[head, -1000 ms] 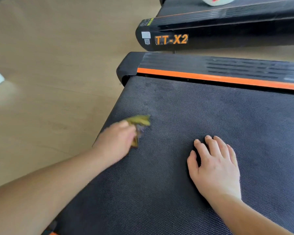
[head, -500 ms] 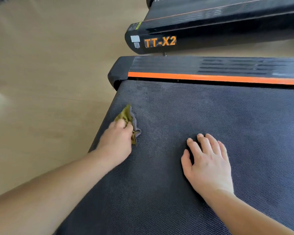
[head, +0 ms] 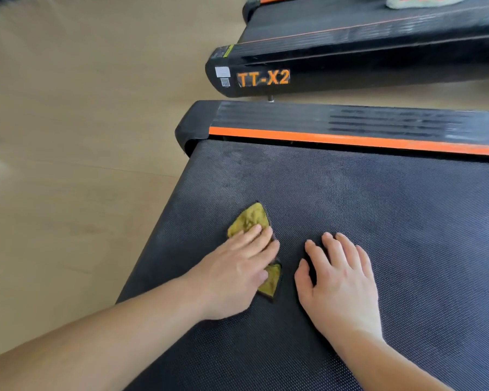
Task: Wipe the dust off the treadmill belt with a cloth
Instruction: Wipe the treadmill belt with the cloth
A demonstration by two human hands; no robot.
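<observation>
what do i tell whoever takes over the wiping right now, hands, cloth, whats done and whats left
Left hand: fingers laid flat over the yellow-green cloth, pressing it on the left part of the treadmill belt.
Right hand: flat on the belt beside it, holding nothing.
Done: cannot tell which parts are wiped.
Left: smudges show at the far left corner by the orange strip; wipe there, then the rest of the belt.
</observation>
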